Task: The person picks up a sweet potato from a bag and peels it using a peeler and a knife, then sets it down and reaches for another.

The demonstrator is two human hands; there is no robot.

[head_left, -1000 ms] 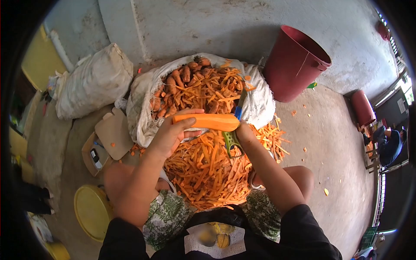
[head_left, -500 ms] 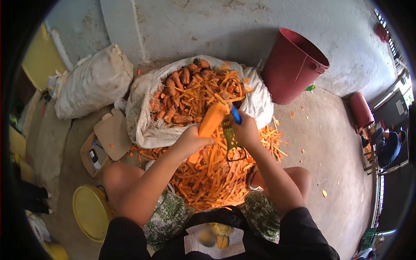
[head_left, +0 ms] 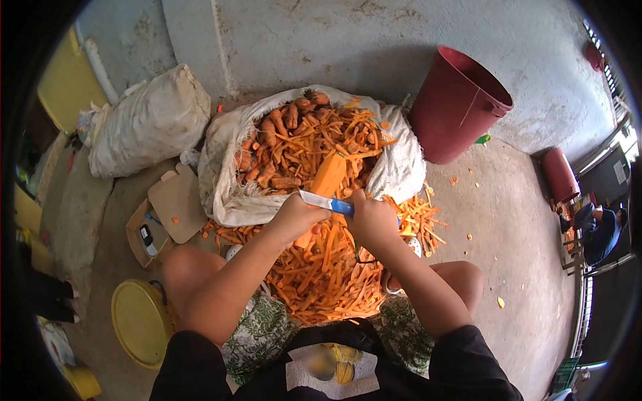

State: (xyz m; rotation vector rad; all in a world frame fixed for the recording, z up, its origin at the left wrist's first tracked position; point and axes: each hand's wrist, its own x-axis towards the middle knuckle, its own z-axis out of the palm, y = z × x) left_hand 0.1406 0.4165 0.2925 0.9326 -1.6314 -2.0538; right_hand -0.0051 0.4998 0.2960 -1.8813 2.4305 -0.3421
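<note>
My left hand (head_left: 297,219) is closed round a large, smooth, peeled carrot (head_left: 329,175), whose top end points away from me over the sack. In my right fist (head_left: 373,219) is a knife (head_left: 342,207) with a blue handle. Its pale blade lies across the carrot and reaches over the fingers of my left hand. A dark loop below the right fist belongs to a green slotted tool, mostly hidden by that hand. Under both hands spreads a heap of orange carrot strips (head_left: 328,287), between my legs. More strips and several unpeeled carrots (head_left: 271,130) fill the open white sack (head_left: 221,177).
A full white sack (head_left: 150,123) leans by the wall at left. Below it lies an open cardboard box (head_left: 138,250) with small items. A yellow lidded bucket (head_left: 139,324) stands near my left knee. At right is a tall red bin (head_left: 451,110); a person (head_left: 598,234) sits far right.
The knife has swung round in my right hand, its blade now showing across the carrot. The green slotted tool, plain to see before, is mostly hidden. The left hand keeps its hold.
</note>
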